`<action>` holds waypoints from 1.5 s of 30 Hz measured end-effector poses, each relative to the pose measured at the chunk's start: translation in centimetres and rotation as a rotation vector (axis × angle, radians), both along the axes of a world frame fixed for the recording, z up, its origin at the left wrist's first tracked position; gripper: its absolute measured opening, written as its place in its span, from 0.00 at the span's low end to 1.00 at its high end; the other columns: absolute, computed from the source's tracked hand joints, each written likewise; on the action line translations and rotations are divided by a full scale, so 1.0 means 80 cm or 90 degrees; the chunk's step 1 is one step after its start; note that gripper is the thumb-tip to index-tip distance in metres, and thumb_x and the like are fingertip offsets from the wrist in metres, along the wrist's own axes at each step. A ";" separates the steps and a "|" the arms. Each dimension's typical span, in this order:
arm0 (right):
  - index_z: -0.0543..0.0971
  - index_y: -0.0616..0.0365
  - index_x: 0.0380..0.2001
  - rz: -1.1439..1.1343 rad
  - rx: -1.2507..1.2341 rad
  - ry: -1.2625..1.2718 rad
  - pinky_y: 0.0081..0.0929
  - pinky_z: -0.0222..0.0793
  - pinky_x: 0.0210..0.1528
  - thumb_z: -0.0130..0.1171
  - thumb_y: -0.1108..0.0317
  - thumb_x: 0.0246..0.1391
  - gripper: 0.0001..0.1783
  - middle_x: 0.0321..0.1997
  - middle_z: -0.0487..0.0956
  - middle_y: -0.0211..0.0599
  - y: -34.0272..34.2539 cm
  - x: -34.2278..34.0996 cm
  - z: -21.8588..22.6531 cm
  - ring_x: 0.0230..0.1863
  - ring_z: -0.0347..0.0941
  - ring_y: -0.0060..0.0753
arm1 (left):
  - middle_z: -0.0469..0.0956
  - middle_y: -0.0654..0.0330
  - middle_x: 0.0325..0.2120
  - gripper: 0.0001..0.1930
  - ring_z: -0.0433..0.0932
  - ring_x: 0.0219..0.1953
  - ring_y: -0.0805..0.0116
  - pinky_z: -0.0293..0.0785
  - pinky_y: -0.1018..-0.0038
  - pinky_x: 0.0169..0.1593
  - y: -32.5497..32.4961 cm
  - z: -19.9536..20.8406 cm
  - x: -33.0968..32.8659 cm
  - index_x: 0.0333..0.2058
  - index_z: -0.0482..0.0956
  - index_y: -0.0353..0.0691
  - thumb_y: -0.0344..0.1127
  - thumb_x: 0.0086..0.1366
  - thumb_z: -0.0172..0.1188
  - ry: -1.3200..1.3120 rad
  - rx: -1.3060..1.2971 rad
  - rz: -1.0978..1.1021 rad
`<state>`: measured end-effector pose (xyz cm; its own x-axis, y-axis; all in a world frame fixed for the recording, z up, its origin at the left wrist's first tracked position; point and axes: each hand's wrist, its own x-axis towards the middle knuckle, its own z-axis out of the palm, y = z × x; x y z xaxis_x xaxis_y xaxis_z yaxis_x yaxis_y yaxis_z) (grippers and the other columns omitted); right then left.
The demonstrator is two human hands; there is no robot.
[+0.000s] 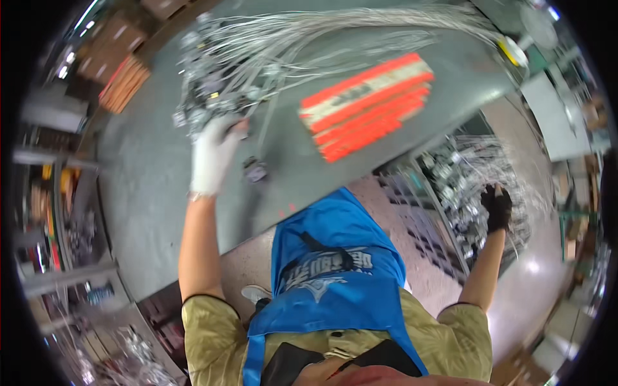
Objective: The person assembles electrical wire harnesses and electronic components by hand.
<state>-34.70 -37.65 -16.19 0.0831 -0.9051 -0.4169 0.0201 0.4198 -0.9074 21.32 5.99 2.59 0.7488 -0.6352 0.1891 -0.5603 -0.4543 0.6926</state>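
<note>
My left hand (215,151), in a white glove with bare fingertips, reaches to the near edge of a pile of small metal parts (215,87) with long pale wires. Its fingers are bent and blurred, so their grip is unclear. A single dark-and-silver part (255,170) lies on the table just nearer than this hand. Off to the right, my right hand (497,207) wears a black glove and rests among the wires and metal parts (460,170) filling a crate (440,222). Its fingers are curled in, and what they hold is hidden.
A stack of orange-red and cream strips (367,106) lies on the grey-green table (148,212). Long wires (360,22) run along the far side toward a white-and-yellow round object (513,51). Shelves (58,212) and cardboard boxes (109,48) stand at the left.
</note>
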 end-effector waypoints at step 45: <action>0.75 0.55 0.49 0.679 0.411 -0.426 0.32 0.80 0.43 0.51 0.69 0.58 0.15 0.42 0.81 0.34 0.463 0.742 0.241 0.41 0.80 0.32 | 0.78 0.50 0.46 0.18 0.79 0.48 0.59 0.77 0.67 0.56 0.644 -0.046 -0.254 0.54 0.74 0.30 0.17 0.64 0.55 -0.579 -0.099 0.856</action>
